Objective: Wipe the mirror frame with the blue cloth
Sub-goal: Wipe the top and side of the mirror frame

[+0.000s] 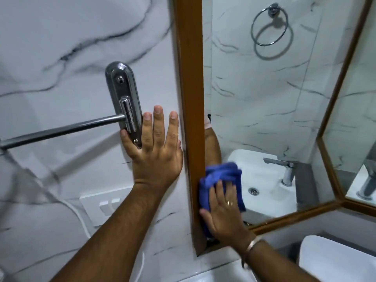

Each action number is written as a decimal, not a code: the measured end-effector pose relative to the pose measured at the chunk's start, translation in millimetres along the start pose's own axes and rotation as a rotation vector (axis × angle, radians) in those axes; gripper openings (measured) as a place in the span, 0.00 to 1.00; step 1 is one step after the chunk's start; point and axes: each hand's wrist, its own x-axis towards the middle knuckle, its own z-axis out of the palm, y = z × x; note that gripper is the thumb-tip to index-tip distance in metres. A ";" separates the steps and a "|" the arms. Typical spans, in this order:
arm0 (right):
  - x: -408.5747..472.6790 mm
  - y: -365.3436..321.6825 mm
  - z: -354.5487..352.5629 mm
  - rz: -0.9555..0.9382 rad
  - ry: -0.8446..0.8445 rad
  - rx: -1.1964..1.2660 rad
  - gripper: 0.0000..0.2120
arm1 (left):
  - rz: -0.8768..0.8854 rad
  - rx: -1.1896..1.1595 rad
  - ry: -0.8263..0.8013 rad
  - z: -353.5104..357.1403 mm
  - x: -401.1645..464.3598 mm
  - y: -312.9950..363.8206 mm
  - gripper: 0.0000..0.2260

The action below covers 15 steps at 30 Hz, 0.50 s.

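Fingers [220, 187] of our right hand [223, 212]: laid flat and a little spread over the blue cloth [221, 178], pressing it down rather than pinching it. Left hand [154, 147]: fingers spread wide, palm flat on the marble wall [71, 47] just beside the frame, empty, steadying us.

Blue cloth: bunched and folded, deep blue, soft-looking, sitting at the inner edge of the frame's left upright, low down near the bottom corner, part of it over the glass.

Mirror frame [190, 78]: warm brown wood, narrow and straight, left upright running the height of the view, lower rail slanting away to the right. Its surface looks clean and matte; any dust is too fine to tell.

Method, as we judge it: shift the cloth leftward so it covers the full width of the wood, keep even pressure, and run long strokes along the upright, then turn the corner onto the lower rail.

Surroundings: chrome wall bracket [124, 98] with a rail [61, 131] under our left fingers; white switch plate [105, 206] below; basin and tap reflected in the mirror.
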 end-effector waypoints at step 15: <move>160.1 -5.7 -111.2 -0.018 0.569 0.208 0.30 | 0.007 0.015 -0.014 -3.0 -1.3 -2.1 0.27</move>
